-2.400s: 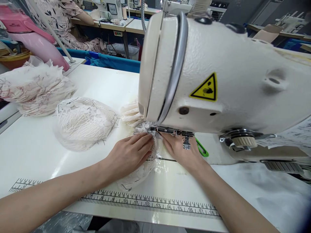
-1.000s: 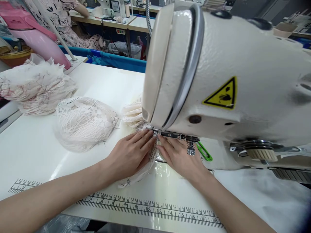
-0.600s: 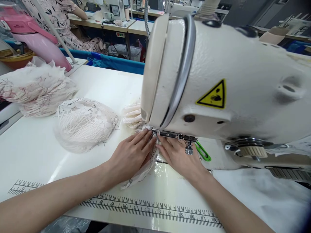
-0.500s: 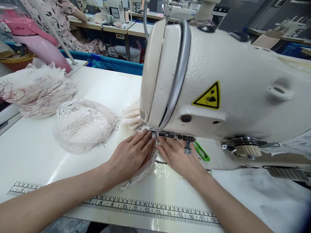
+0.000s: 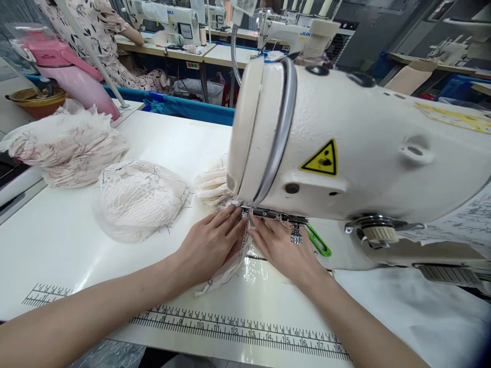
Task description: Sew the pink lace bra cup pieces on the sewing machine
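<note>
My left hand [image 5: 209, 245] lies flat, fingers together, on a strip of white lace [image 5: 226, 266] just left of the presser foot [image 5: 245, 212]. My right hand [image 5: 282, 248] lies flat on the same lace on the foot's right side, fingertips near the needle. The big cream sewing machine head [image 5: 345, 148] hangs over both hands and hides the lace beyond the foot. A gathered bundle of sewn lace [image 5: 210, 185] sits behind the foot.
A rounded lace pile [image 5: 140, 197] and a second pile [image 5: 65, 148] lie on the white table [image 5: 57, 240] at left. A green-handled snipper [image 5: 317, 240] lies under the machine. A printed ruler [image 5: 238, 329] runs along the front edge. Another person [image 5: 103, 30] sits at the back left.
The lace tail under my left hand has shortened as it fed toward the foot. Both hands stay flat beside the foot. The camera has tilted up a little.
</note>
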Motion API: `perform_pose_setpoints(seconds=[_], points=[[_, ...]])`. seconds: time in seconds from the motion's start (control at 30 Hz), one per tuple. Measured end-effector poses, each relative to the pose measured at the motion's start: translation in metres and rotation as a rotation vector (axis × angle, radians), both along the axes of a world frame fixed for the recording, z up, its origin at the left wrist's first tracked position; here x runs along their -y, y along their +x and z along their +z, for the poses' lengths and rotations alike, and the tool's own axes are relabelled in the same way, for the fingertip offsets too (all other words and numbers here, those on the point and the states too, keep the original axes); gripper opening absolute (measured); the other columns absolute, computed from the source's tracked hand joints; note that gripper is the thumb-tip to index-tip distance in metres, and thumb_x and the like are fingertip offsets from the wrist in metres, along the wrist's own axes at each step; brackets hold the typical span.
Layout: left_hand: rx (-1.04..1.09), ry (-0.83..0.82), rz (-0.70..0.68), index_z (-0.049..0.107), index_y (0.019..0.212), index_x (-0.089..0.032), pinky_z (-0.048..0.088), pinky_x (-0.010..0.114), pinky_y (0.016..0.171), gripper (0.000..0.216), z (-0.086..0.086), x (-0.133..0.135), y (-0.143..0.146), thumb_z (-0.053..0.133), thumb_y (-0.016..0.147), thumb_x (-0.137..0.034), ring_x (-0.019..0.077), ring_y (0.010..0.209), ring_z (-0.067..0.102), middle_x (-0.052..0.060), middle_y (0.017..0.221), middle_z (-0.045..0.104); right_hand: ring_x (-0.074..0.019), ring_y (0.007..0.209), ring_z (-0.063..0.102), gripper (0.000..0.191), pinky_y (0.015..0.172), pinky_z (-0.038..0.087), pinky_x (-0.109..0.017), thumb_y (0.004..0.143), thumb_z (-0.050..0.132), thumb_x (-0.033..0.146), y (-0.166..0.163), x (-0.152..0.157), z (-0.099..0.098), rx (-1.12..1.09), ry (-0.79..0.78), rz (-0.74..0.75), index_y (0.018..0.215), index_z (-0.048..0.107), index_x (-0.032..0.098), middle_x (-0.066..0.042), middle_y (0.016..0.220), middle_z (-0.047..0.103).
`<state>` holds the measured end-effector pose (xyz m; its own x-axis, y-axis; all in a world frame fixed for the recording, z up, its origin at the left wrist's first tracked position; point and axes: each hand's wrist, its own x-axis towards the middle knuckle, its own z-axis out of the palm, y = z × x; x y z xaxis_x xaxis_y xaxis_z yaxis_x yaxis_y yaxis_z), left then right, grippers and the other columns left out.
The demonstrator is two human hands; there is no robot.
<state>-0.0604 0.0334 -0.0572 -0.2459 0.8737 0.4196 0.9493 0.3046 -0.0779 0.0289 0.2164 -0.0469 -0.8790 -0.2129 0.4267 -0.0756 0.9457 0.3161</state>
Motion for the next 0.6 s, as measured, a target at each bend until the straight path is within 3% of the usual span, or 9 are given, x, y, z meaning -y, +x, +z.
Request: perform_pose_setpoints(seconds=[0.13,0.23,0.33,0.47,0.53,0.6], points=[[0.031,0.024,-0.001,0.057,0.127,-0.008,0.048,0.042,0.099,0.036,0.004,-0.002,0.0,0.04,0.1,-0.026,0.0279,0.122,0.053,0.013,0.127,0.06,-0.0177,0.065,0.059,0.028,0.078,0.043,-0.038,0.096,0.047,0.028,0.002,-0.001,0.002,-0.003,-0.033,0.041,0.118,0.062,0.017,-0.007,0.101,0.072],[0.025,0.038,0.01,0.058,0.124,-0.01,0.045,0.044,0.101,0.033,0.018,0.001,0.002,0.047,0.097,-0.026,0.0274,0.12,0.055,0.011,0.124,0.062,-0.0178,0.08,0.061,0.029,0.077,0.041,-0.034,0.09,0.045,0.012,0.004,-0.002,0.007,0.015,-0.129,0.157,0.112,0.062,0.018,-0.006,0.118,0.067],[0.071,0.015,-0.017,0.062,0.115,-0.012,0.051,0.042,0.084,0.031,0.039,0.012,0.005,0.048,0.098,-0.033,0.0251,0.103,0.062,0.008,0.115,0.067,-0.0176,0.095,0.058,0.032,0.066,0.037,-0.028,0.084,0.042,0.004,0.004,-0.004,0.01,0.091,-0.228,0.305,0.106,0.062,0.015,-0.006,0.115,0.066],[0.103,-0.051,-0.247,0.064,0.105,-0.011,0.048,0.037,0.058,0.053,0.048,0.04,0.018,0.047,0.093,-0.059,0.0259,0.086,0.062,0.01,0.105,0.068,-0.0155,0.09,0.055,0.026,0.058,0.028,-0.027,0.082,0.042,0.005,0.004,-0.007,0.01,0.151,-0.298,0.404,0.098,0.06,0.016,-0.004,0.101,0.066],[0.02,-0.06,-0.29,0.064,0.102,-0.009,0.046,0.034,0.055,0.037,0.043,0.054,0.027,0.051,0.095,-0.043,0.0246,0.085,0.062,0.01,0.104,0.067,-0.0153,0.089,0.053,0.024,0.058,0.026,-0.028,0.083,0.042,0.005,0.004,-0.009,0.009,0.162,-0.316,0.436,0.094,0.059,0.017,-0.003,0.096,0.064],[0.021,-0.048,-0.249,0.062,0.103,-0.008,0.046,0.03,0.057,0.017,0.038,0.066,0.036,0.049,0.095,-0.015,0.0223,0.089,0.062,0.009,0.104,0.067,-0.0158,0.09,0.053,0.023,0.06,0.027,-0.028,0.083,0.042,0.006,0.004,-0.01,0.008,0.18,-0.337,0.462,0.092,0.059,0.018,-0.003,0.094,0.064]])
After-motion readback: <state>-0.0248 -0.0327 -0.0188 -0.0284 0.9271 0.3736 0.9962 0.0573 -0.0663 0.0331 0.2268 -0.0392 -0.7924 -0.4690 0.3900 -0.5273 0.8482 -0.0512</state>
